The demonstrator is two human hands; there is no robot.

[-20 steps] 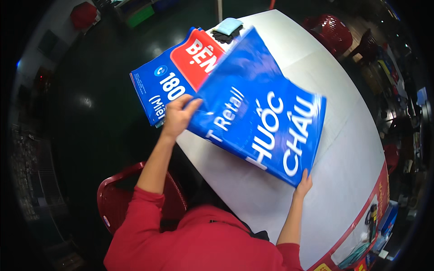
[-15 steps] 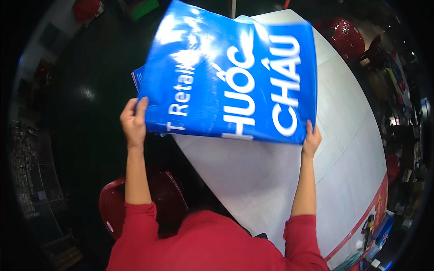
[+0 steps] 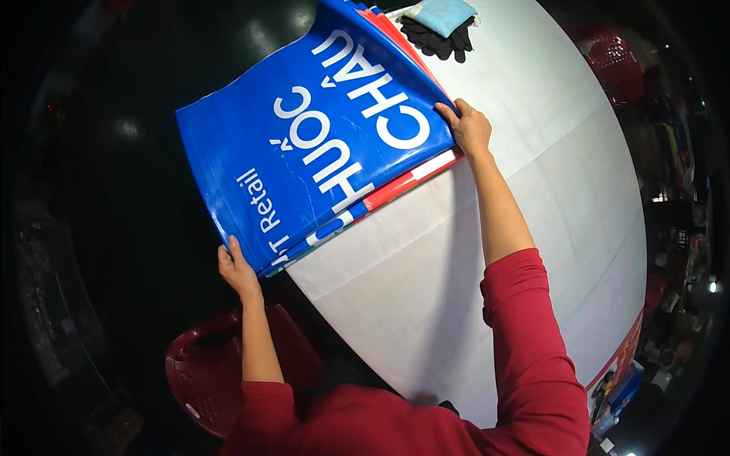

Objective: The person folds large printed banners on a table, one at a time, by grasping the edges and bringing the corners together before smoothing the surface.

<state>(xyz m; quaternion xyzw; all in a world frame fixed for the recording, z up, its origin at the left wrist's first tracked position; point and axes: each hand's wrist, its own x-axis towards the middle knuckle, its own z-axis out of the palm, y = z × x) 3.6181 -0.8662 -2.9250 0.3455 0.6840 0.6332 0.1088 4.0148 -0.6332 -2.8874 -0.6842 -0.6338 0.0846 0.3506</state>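
A folded blue vinyl banner [image 3: 251, 129] with large white lettering spans the space between my hands. It lies slantwise over the left edge of the white table, and its left part hangs out past that edge. My left hand [image 3: 239, 272] grips its near left corner, thumb along the border. At the right corner, my right hand [image 3: 471, 129] is closed on the fold with the thumb on top; the other fingers are partly hidden. Red, white and blue folded layers [image 3: 391, 191] show beneath the banner along its near side, and red layers stick out at its far right.
A black glove [image 3: 437, 39] lies under a light-blue cloth [image 3: 443, 14] at the table's far end. The white-covered table [image 3: 555, 220] stretches to the right. One dark red chair [image 3: 205, 372] stands at lower left, another red chair [image 3: 614, 64] beyond the table's far right.
The banner has come down and left and turned so that its right side is higher. My right hand moved up and left, my left hand down. The glove and cloth are now uncovered.
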